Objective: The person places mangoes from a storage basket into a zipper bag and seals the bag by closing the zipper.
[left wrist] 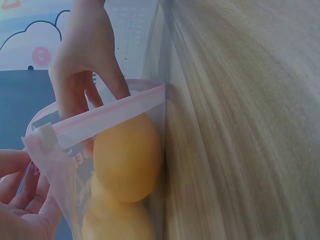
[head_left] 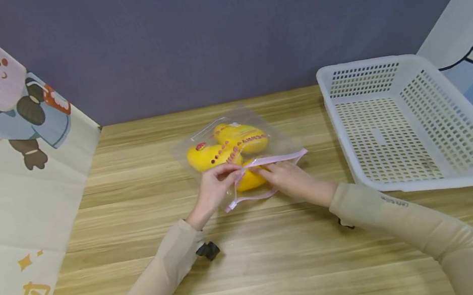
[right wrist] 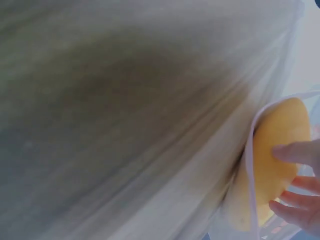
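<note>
A clear zip bag (head_left: 278, 136) with a pink slider closure and red printing lies on the table, its mouth open toward me. Inside are several smooth yellow mango-like fruits (head_left: 201, 158); one yellow fruit (left wrist: 129, 160) sits right at the mouth. My left hand (head_left: 215, 186) pinches the bag's rim, close to the white slider (left wrist: 46, 136) in the left wrist view. My right hand (head_left: 289, 178) reaches into the mouth from the right. Its fingers (right wrist: 295, 152) are extended and spread, their tips against the fruit at the opening.
A white perforated plastic basket (head_left: 426, 185) stands to the right on the wooden table (head_left: 273, 269). A dark panel (head_left: 202, 40) rises behind the table, and a printed cartoon sheet (head_left: 19, 200) borders its left side.
</note>
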Demonstrator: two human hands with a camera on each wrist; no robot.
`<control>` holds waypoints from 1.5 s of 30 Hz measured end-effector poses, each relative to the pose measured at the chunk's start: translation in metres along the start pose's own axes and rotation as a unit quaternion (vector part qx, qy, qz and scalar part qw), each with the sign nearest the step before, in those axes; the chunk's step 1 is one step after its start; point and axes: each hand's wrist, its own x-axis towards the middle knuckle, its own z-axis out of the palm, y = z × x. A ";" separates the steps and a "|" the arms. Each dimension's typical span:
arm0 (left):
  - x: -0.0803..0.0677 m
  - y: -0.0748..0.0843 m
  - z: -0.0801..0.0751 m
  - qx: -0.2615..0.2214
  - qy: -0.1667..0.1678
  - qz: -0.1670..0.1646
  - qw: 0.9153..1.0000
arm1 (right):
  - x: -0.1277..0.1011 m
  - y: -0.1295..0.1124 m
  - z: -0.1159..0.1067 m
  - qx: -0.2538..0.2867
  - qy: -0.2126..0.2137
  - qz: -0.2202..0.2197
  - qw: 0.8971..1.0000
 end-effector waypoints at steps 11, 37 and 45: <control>0.000 0.000 -0.002 -0.007 -0.007 0.006 1.000 | -0.001 -0.002 0.011 -0.069 0.052 -0.011 0.996; -0.011 0.001 -0.008 0.056 -0.048 0.005 0.997 | -0.012 -0.007 -0.002 -0.052 0.118 -0.062 0.990; -0.020 0.000 -0.022 0.077 -0.053 0.001 0.996 | -0.014 -0.011 -0.014 0.008 0.120 -0.058 0.991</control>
